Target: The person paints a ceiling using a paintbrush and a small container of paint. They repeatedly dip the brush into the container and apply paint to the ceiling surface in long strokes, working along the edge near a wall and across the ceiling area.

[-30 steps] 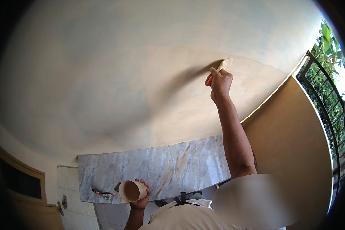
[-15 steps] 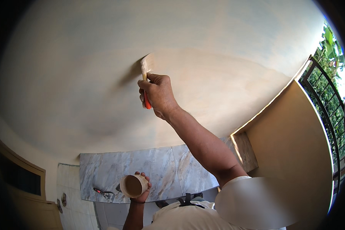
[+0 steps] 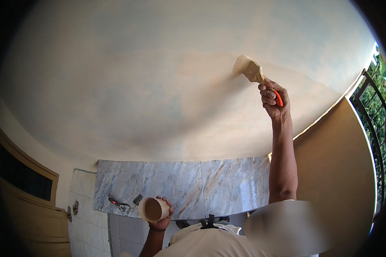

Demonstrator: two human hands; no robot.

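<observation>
My right hand [image 3: 277, 97] is closed round the red-tipped handle of a wide paintbrush [image 3: 251, 69], with the arm stretched up to the right. The brush's pale bristles point left and lie at the cream, patchy wall [image 3: 158, 98]; whether they press on it I cannot tell. Low in the view, my left hand [image 3: 164, 216] grips a pale round tub [image 3: 153, 209] by its side. Brownish paint shows inside the tub, which tilts so its mouth is visible.
A marbled grey slab counter [image 3: 176, 188] runs along the wall's foot. On it lie a red-handled tool [image 3: 118, 203] and a small dark block-like thing [image 3: 137, 199]. A wooden door [image 3: 25, 222] stands left. At right are a tan low wall [image 3: 336, 158] and a dark metal railing [image 3: 366, 103].
My right hand has swept the paintbrush to the right across the wall, and the brush has turned so its bristles point left. My left hand still holds the tub, nearly in place.
</observation>
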